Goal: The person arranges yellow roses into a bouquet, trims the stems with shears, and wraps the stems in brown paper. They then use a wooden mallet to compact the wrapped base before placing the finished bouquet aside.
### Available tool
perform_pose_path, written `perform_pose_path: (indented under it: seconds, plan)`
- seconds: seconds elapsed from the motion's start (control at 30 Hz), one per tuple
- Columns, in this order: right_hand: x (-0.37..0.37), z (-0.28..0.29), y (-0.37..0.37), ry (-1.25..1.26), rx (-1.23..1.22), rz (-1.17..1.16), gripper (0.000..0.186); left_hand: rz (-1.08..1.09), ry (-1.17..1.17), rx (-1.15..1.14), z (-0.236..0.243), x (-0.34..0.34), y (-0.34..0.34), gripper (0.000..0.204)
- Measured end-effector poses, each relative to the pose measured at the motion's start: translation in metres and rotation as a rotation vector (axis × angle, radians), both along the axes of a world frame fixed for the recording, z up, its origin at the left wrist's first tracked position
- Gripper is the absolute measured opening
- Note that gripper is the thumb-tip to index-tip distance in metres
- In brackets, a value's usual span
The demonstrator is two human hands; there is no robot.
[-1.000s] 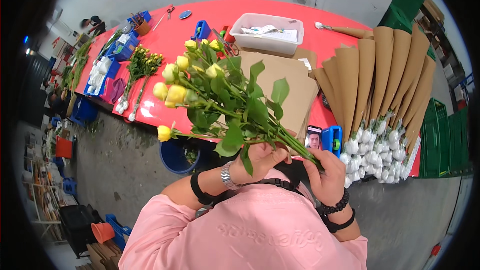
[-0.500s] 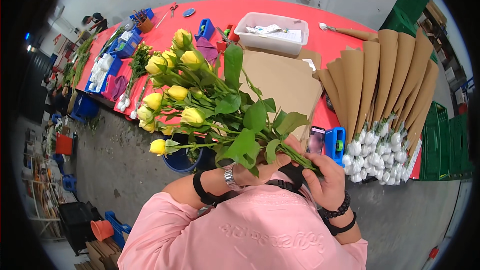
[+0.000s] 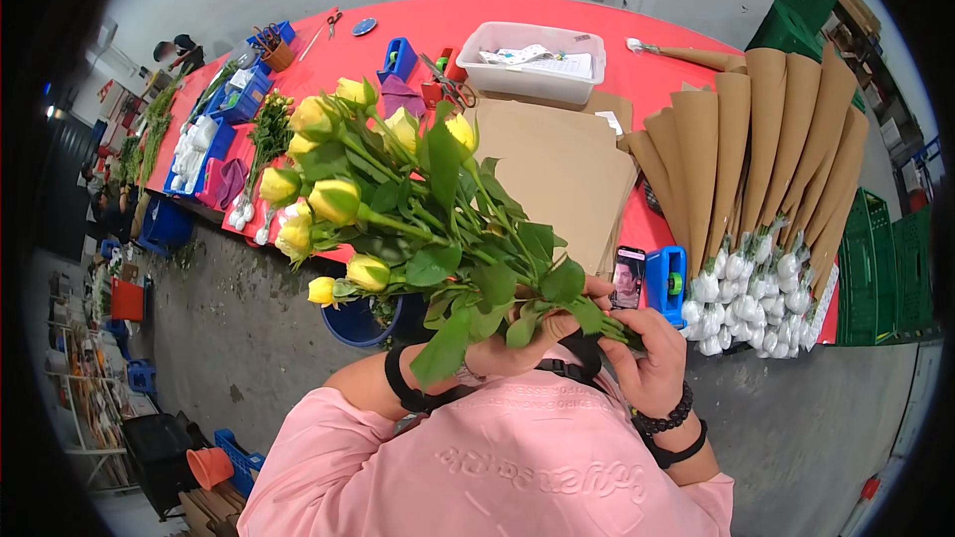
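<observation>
A bunch of yellow roses (image 3: 336,201) with long green stems and broad leaves lies across my front, its blooms pointing to the upper left. My left hand (image 3: 532,346) is wrapped round the stems below the leaves, its fingers partly covered by foliage. At the cut ends of the stems, my right hand (image 3: 652,358) has its thumb and fingers closed on them. Just beyond my hands, a stack of brown paper sheets (image 3: 547,179) rests on the red table (image 3: 418,25).
Several paper-wrapped bunches (image 3: 731,159) with white-wrapped stem ends stand at the right. Near them are a phone (image 3: 629,276) and a blue tape dispenser (image 3: 666,283). A white plastic bin (image 3: 535,85) and scissors (image 3: 453,85) lie farther back. A blue bucket (image 3: 360,326) stands below the roses.
The rose bunch has turned a little in my hands, so the blooms and leaves sit differently. My right hand stays at the stem ends.
</observation>
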State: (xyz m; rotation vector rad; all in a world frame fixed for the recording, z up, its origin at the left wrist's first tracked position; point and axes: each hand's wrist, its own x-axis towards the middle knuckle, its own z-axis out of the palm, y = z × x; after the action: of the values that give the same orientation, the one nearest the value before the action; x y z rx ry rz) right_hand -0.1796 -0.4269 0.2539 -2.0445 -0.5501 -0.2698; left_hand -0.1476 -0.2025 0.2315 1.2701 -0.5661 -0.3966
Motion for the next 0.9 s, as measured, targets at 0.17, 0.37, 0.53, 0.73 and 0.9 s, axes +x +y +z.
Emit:
perform_pose_path:
  seconds: [0.17,0.37,0.53,0.73,0.9]
  plan:
    - [-0.001,-0.003,0.001,0.021,0.008,-0.019,0.035,0.023,-0.082,0.012,0.001,0.002,-0.001,0.046]
    - [-0.003,-0.005,0.002,0.039,0.019,-0.041,0.034,0.070,-0.300,0.155,-0.001,0.006,0.001,0.050]
    - [-0.004,-0.007,0.003,0.069,0.031,-0.024,0.034,-0.012,0.106,0.060,0.021,-0.006,0.004,0.065]
    - [-0.006,-0.010,0.006,0.100,0.052,-0.034,0.032,-0.092,0.080,-0.059,0.010,-0.007,0.004,0.075]
    - [-0.009,-0.019,0.002,0.081,0.014,-0.068,0.030,-0.102,0.155,-0.075,0.010,-0.009,0.005,0.074]
